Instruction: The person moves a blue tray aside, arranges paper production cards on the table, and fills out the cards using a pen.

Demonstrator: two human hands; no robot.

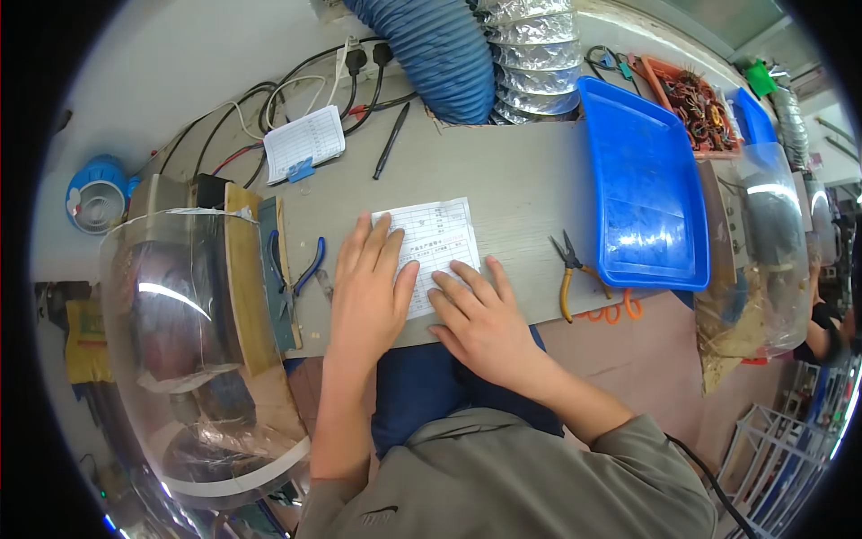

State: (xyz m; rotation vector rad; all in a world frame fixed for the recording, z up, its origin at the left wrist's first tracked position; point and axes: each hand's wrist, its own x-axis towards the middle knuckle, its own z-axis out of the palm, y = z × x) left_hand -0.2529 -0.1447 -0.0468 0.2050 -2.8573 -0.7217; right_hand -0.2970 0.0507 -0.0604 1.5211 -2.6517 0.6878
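A printed paper form (435,235) with ruled tables lies on the grey workbench (530,189) in front of me. My left hand (370,278) rests over its left edge, fingers stretched out and pointing away from me. Across the lower right part of the form lies my right hand (480,314), its fingers spread. Neither hand grips anything. Blue-handled pliers (294,280) are just left of my left hand. To the right of my right hand lie yellow-handled pliers (569,269).
A blue plastic tray (648,193) stands at the right. Behind are a pen (391,142), a clipped notepad (305,144), a blue duct (435,54) and a silver duct (536,58). Clear-shielded machines (184,310) flank the bench. An orange basket (687,99) holds small parts.
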